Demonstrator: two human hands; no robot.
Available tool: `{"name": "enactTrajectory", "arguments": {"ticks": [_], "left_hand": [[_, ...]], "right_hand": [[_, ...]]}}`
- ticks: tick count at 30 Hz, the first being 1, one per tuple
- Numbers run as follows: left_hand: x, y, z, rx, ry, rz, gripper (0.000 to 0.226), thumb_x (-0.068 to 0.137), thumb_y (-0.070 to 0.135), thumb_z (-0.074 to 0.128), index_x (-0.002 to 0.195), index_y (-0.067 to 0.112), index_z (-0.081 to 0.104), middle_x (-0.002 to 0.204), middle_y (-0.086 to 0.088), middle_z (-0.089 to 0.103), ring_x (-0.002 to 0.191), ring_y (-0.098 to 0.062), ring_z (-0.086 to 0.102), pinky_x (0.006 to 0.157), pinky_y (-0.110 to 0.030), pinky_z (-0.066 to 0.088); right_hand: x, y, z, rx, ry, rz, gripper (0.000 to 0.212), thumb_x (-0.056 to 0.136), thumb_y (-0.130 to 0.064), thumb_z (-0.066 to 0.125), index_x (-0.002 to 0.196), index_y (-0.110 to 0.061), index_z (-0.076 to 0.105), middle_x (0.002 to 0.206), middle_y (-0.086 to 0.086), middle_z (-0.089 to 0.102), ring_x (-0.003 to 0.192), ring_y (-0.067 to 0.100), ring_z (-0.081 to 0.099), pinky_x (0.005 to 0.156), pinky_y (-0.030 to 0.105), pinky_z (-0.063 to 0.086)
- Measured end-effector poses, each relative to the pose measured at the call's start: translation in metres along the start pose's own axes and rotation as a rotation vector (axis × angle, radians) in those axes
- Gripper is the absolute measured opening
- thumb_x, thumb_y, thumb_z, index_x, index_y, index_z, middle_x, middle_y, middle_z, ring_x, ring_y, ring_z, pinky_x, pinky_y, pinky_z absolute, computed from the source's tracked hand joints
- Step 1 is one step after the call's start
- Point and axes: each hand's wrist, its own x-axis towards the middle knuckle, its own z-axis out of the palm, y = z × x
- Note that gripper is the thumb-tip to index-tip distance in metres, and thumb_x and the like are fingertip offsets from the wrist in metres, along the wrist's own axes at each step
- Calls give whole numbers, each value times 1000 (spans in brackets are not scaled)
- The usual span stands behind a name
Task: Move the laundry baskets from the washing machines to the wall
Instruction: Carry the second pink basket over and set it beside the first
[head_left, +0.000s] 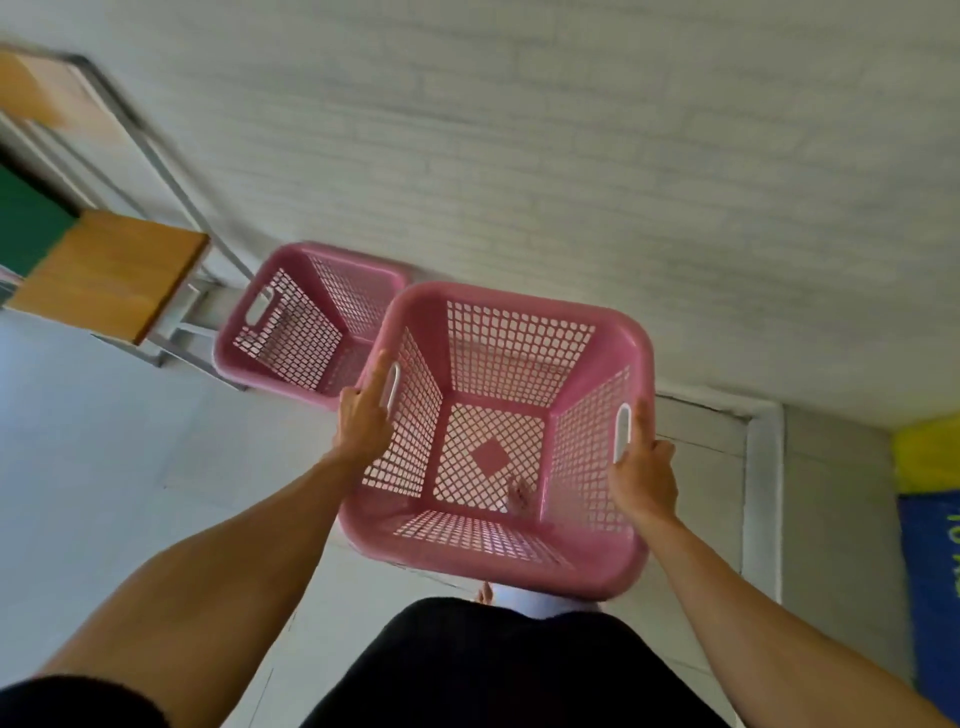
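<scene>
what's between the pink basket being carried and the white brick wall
Nothing: the head view shows only bare pale floor between the carried pink plastic lattice basket and the white brick wall; a second pink basket sits leftward.

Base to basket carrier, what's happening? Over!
Both hands, left and right, gripping the carried pink basket by its sides. Second pink basket already by the wall. Path clear.

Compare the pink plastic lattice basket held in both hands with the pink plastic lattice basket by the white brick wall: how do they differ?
The held pink basket is gripped at its side handles by the left hand and right hand; the pink basket by the wall is untouched. The held one partly overlaps the other in view. The wall basket sits beside a wooden bench; the held one does not. Both are pink, lattice-sided and empty.
</scene>
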Motion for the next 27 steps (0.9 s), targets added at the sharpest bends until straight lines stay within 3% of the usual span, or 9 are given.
{"name": "enactTrajectory", "arguments": {"ticks": [1,6,9,13,15,19,23,25,27], "left_hand": [[12,-4,3,9,-4,-24,86,90,0,63,156,35,20,73,-10,71,35,-3,46,42,-22,54],[80,-20,21,35,-89,-108,97,85,-10,56,157,41,15,54,4,55,31,-8,45,33,-17,45],[119,-36,35,33,-143,-146,100,82,-12,49,155,46,13,50,-4,52,31,-10,42,29,-29,45],[163,-64,64,29,-219,-194,98,86,-10,48,153,52,13,57,-12,56,40,-15,46,35,-29,48],[178,-90,86,50,-276,-239,106,84,-8,50,149,61,3,60,-13,58,42,-20,53,39,-37,54],[201,-132,132,141,-391,-264,108,80,-6,49,151,56,-3,75,-14,63,62,-34,65,63,-49,60],[220,-156,165,171,-355,-213,102,79,-11,52,156,44,14,85,-14,63,50,-18,57,55,-37,59],[224,-163,174,165,-330,-184,105,80,-13,50,155,48,9,107,-19,63,47,-10,51,48,-26,53],[227,-173,183,168,-326,-159,106,80,-15,46,155,50,7,125,-19,56,53,-17,54,48,-31,54]], "right_hand": [[13,-7,7,0,1,6,57,109,-43,29,153,-61,-3,111,14,43,64,21,57,44,24,42],[80,-37,32,31,-8,55,47,109,-47,28,153,-55,14,108,14,46,59,16,56,31,16,36],[112,-48,47,27,-49,82,50,109,-45,26,155,-55,9,106,12,44,60,17,59,30,13,36],[158,-47,80,-77,-118,31,63,101,-42,26,157,-52,-1,98,15,52,61,23,64,35,23,44],[179,-43,103,-103,-161,28,65,98,-45,24,158,-50,-1,91,15,58,56,20,64,33,20,40],[218,-31,156,-127,-204,1,58,105,-35,29,160,-42,12,76,11,63,46,13,61,30,17,40],[243,-15,209,-136,-154,12,52,108,-39,31,159,-42,20,71,12,62,46,18,60,33,19,40],[247,-15,222,-125,-151,-7,57,107,-26,38,160,-39,22,70,9,61,46,14,58,33,14,36],[248,-21,227,-84,-151,-15,62,104,-11,44,161,-30,26,63,0,57,43,4,53,29,9,32]]}}
